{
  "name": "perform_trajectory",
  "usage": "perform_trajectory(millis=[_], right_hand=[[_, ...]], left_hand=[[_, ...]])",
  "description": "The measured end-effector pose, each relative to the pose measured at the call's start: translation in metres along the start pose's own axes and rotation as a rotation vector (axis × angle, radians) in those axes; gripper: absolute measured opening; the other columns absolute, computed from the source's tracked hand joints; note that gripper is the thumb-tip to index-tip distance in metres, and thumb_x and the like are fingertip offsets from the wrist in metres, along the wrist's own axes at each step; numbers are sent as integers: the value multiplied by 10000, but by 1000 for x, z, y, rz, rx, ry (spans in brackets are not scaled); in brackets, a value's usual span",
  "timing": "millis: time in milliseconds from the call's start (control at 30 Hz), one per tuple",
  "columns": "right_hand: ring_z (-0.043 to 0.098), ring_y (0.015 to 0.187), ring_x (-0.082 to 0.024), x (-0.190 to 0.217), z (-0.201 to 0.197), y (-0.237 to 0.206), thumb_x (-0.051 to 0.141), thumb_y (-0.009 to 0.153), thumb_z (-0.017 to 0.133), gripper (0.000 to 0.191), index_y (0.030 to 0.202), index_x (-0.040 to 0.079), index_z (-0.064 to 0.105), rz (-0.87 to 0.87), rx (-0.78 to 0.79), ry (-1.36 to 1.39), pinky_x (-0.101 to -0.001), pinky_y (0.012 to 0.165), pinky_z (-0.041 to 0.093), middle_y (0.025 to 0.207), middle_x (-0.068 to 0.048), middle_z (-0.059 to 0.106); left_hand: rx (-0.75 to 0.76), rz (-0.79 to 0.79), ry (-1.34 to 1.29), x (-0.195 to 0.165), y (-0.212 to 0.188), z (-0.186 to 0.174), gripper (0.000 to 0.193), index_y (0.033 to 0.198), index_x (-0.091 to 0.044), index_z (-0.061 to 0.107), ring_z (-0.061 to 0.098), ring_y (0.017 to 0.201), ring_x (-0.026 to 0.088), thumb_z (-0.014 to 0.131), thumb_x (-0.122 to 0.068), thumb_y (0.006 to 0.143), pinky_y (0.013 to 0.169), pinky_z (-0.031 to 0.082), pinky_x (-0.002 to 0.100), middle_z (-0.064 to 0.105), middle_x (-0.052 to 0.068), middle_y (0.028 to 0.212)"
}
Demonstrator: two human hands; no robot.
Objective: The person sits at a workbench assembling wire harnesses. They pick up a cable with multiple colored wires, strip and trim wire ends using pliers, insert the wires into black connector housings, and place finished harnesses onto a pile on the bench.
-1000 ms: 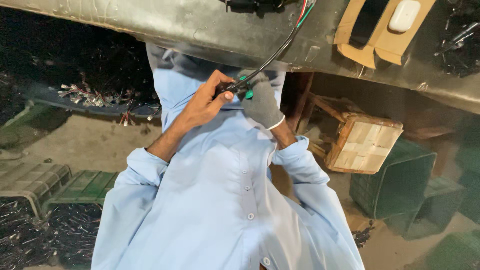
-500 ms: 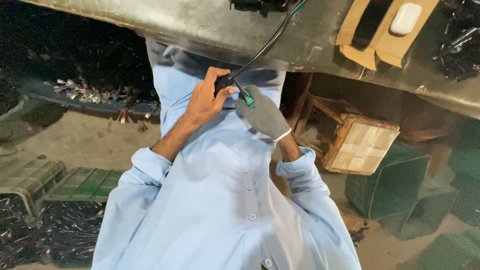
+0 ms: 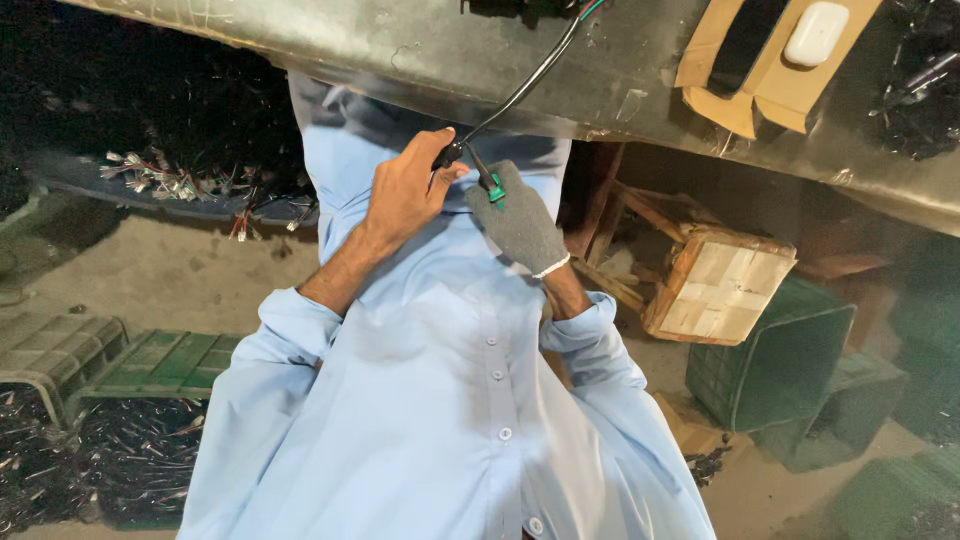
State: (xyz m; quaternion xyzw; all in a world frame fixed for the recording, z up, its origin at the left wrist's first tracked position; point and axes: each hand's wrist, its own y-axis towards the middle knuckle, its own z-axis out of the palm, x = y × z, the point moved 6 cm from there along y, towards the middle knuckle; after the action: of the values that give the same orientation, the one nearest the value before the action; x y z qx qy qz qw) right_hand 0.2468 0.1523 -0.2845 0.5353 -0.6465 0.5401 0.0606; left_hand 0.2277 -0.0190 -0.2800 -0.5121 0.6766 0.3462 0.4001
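Fingers first: the bare left hand [image 3: 405, 190] is curled shut round the black cable [image 3: 515, 95], thumb and fingertips pinching it just where the sheath ends, near the middle of the frame. Right beside it, touching, the right hand [image 3: 518, 222] in a grey knitted glove has its fingers closed up on the green wire tip [image 3: 493, 188], which pokes out of the glove's top edge. Both hands sit together, raised in front of the chest, centre frame and slightly above the middle. From the pinch the cable runs up and to the right, crossing the dark worn worktop [image 3: 400, 45] that spans the top of the frame, and reaches the upper edge, where red and green cores show. Sleeves of a light blue shirt [image 3: 420, 420] are rolled to the elbows, and the shirt fills the lower centre. Up in the top right corner a piece of cardboard [image 3: 745, 70] lies on the worktop with a small white case [image 3: 817, 33] on it. Right of centre a wooden box [image 3: 720, 285] sits tilted, and a dark green crate [image 3: 780, 365] stands just below and right of it. Over at the left edge there are green crates [image 3: 150, 360] lying flat, with heaps of dark wire scraps [image 3: 60, 470] in the lower left corner.
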Motion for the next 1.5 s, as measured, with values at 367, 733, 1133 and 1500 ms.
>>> perform_trajectory(millis=[367, 733, 1133, 1500], right_hand=[[720, 745, -373, -2, 4, 2, 295, 943, 603, 327, 1135, 49, 507, -22, 51, 94, -469, 670, 524, 786, -181, 683], [668, 881, -457, 17, -2, -2, 281, 919, 677, 352, 1157, 50, 561, -308, -230, -79, -513, 731, 516, 958, -231, 694], [698, 821, -402, 14, 6, 16, 232, 935, 689, 309, 1089, 15, 533, -247, -158, 126, -447, 713, 535, 908, -221, 689], [726, 942, -302, 34, -18, 1, 178, 919, 702, 351, 1208, 28, 568, -434, -156, 159, -383, 808, 553, 1041, -162, 717]], left_hand=[[-3, -45, -21, 3, 0, 1, 436, 1319, -18, 534, 725, 902, 363, 679, -347, 1073, 731, 566, 404, 699, 174, 1074], [21, 179, 387, -8, 11, -8, 422, 1318, -16, 584, 675, 837, 311, 750, -220, 988, 641, 518, 415, 605, 113, 995], [158, 23, -1, -5, 17, -20, 384, 1290, -19, 586, 617, 840, 252, 705, -276, 1031, 701, 501, 363, 649, 107, 991], [53, 52, -148, -24, 1, -26, 393, 1294, -13, 566, 650, 964, 179, 720, -293, 1065, 821, 527, 309, 677, 125, 1063]])
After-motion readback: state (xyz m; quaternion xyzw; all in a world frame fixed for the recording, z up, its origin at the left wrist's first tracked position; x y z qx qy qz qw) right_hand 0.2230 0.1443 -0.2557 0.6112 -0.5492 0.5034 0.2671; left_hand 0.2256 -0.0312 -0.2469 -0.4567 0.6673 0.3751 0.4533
